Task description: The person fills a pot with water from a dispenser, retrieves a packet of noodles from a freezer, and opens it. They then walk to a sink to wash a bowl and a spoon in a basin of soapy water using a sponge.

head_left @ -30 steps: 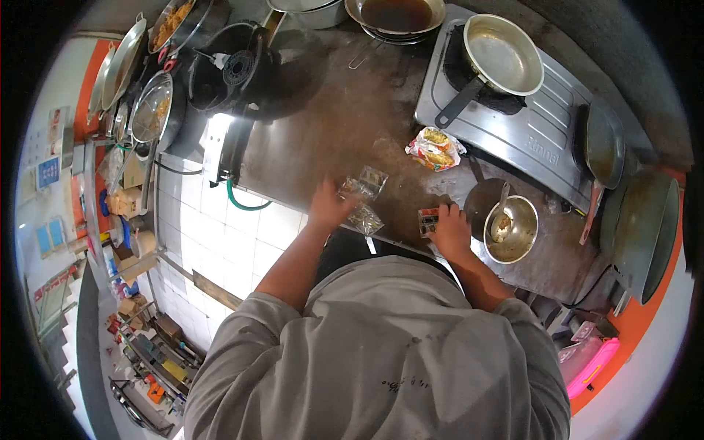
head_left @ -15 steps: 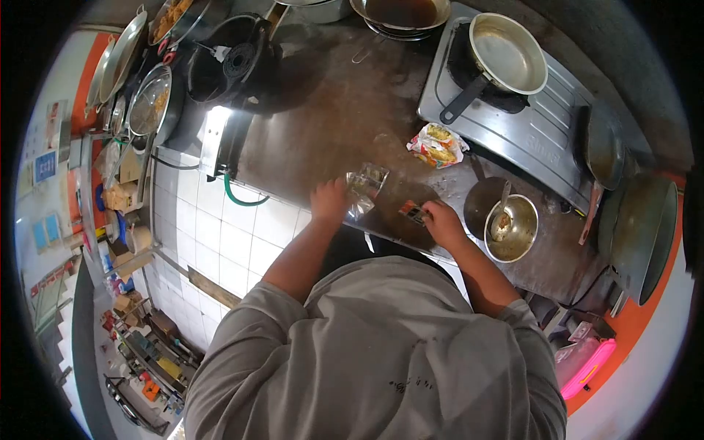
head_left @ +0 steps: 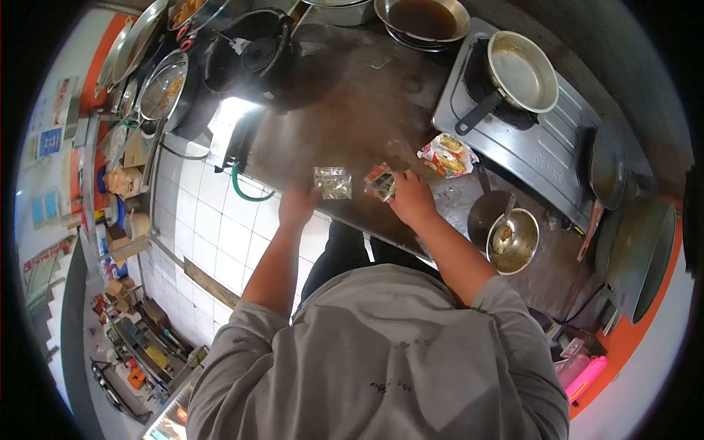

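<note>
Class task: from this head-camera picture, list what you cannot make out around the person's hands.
Head view, print on clear sachet and red sachet: too small, blurred.
Head view, whether left hand grips the clear sachet: fingertips too small.
Head view, contents of bowl: too small, partly under the spoon.

A silver two-burner gas stove point(head_left: 539, 143) stands on the dark steel desk point(head_left: 345, 110) and carries a steel frying pan with a black handle point(head_left: 522, 70). Just beside the stove lies an opened orange-and-white noodle wrapper point(head_left: 447, 154). Nearer the desk's edge, a round steel bowl point(head_left: 515, 248) holds a spoon point(head_left: 503, 220). A green hose point(head_left: 249, 193) loops over white wall tiles point(head_left: 213, 220).
</note>
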A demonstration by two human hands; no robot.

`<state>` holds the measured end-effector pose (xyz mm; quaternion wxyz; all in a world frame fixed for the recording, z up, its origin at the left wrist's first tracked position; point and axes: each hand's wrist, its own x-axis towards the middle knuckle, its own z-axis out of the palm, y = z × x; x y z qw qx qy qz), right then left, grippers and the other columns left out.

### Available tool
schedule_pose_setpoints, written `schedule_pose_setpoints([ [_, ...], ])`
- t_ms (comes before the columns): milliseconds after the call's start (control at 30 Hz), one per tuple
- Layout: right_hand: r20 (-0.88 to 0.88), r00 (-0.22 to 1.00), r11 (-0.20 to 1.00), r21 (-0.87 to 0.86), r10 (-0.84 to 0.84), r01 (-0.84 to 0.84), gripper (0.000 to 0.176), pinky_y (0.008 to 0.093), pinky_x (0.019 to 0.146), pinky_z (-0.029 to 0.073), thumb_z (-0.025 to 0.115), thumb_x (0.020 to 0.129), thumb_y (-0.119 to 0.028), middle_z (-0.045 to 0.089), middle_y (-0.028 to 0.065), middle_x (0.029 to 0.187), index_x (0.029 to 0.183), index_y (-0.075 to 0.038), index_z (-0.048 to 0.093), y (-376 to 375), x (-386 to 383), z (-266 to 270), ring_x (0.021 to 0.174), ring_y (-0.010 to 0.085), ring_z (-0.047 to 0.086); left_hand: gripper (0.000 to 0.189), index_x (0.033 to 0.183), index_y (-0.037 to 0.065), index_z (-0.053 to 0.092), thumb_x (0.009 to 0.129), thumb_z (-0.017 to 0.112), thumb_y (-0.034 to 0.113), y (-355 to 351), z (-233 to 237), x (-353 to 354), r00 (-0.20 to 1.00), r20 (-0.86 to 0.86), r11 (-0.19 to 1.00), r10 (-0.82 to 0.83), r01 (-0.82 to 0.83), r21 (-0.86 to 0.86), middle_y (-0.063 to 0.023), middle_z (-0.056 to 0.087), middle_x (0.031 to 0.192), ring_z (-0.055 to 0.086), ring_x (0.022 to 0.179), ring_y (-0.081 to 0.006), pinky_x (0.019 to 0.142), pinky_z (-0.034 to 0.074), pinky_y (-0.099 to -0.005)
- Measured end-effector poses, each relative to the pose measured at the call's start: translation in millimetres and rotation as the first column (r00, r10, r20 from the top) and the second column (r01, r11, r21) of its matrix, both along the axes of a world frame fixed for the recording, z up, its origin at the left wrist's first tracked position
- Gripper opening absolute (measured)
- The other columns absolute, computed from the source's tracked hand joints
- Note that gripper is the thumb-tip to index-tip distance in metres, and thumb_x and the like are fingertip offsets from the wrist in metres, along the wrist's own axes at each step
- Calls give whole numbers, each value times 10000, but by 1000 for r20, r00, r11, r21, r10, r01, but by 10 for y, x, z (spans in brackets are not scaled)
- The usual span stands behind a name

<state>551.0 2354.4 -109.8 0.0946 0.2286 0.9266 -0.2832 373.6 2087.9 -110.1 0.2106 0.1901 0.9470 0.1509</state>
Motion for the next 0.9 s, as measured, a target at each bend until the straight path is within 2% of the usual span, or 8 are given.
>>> schedule_pose_setpoints([
  [233, -93, 993, 996, 30, -76, 79, 525, 512, 943, 522, 828, 824, -467, 609, 150, 1178, 1225, -180, 648, -253, -265, -113, 1130, 388, 615, 717, 1414, -3, 511, 906, 790, 418, -1303, 109, 651, 996, 69, 989, 52, -42, -143, -242, 656, 1284, 716, 1025, -318, 902, 566, -441],
  [300, -105, 987, 987, -120, -119, 106, 478, 516, 933, 521, 853, 816, -407, 615, 157, 1159, 1203, -202, 663, -354, -278, -231, 1117, 396, 620, 732, 1419, -9, 540, 905, 765, 461, -1654, 334, 917, 967, 238, 974, 91, -37, -222, -259, 637, 1334, 618, 1249, -386, 1050, 502, -447],
  [533, -311, 941, 990, -82, -136, 116, 407, 476, 916, 534, 834, 849, -306, 647, 167, 1130, 1191, -161, 667, -453, -60, 634, 1078, 381, 646, 750, 1408, 5, 554, 910, 755, 529, -3081, 565, 1561, 803, 533, 943, 268, -106, -314, -208, 709, 1279, 690, 1170, -362, 988, 556, -429],
  [600, -343, 903, 812, -583, -257, 9, 304, 455, 864, 539, 799, 871, -219, 674, 148, 1083, 1129, -113, 678, -535, -21, 1013, 1011, 369, 662, 708, 1397, 9, 565, 922, 755, 498, -3439, 498, 1668, 800, 529, 953, 283, -174, -247, -197, 728, 1245, 704, 1151, -344, 970, 564, -411],
  [633, -468, 863, 854, -512, -189, -90, 236, 451, 876, 527, 764, 869, -143, 675, 125, 1041, 1072, -65, 673, -615, -41, 1449, 981, 356, 653, 684, 1388, 10, 571, 927, 755, 481, -3555, 550, 1702, 801, 515, 948, 305, -204, -244, -192, 735, 1229, 710, 1143, -335, 962, 567, -404],
  [800, -936, 171, 783, 148, 308, -604, 224, 398, 771, 497, 817, 706, -114, 685, 41, 930, 894, -136, 697, -1499, 16, 3990, 830, 254, 642, 583, 1371, 15, 579, 952, 746, 384, -4332, 589, 1877, 811, 509, 953, 288, -296, -68, -191, 739, 1220, 723, 1124, -313, 933, 578, -392],
  [833, -946, -43, 794, 294, 322, -532, 217, 405, 727, 513, 717, 833, -139, 685, 44, 1018, 1037, -69, 703, -1844, 76, 4224, 904, 251, 667, 583, 1371, 15, 579, 952, 746, 384, -4578, 541, 1983, 814, 500, 950, 296, -303, -69, -191, 739, 1220, 723, 1124, -313, 933, 578, -392],
  [900, -902, -245, 821, 427, 355, -380, 104, 339, 684, 511, 797, 737, -130, 749, 30, 881, 819, -156, 738, -2518, 174, 4744, 687, 223, 651, 533, 1371, 21, 572, 968, 733, 329, -5035, 347, 2069, 753, 551, 889, 359, -456, 43, -198, 739, 1207, 725, 1121, -302, 921, 582, -387],
])
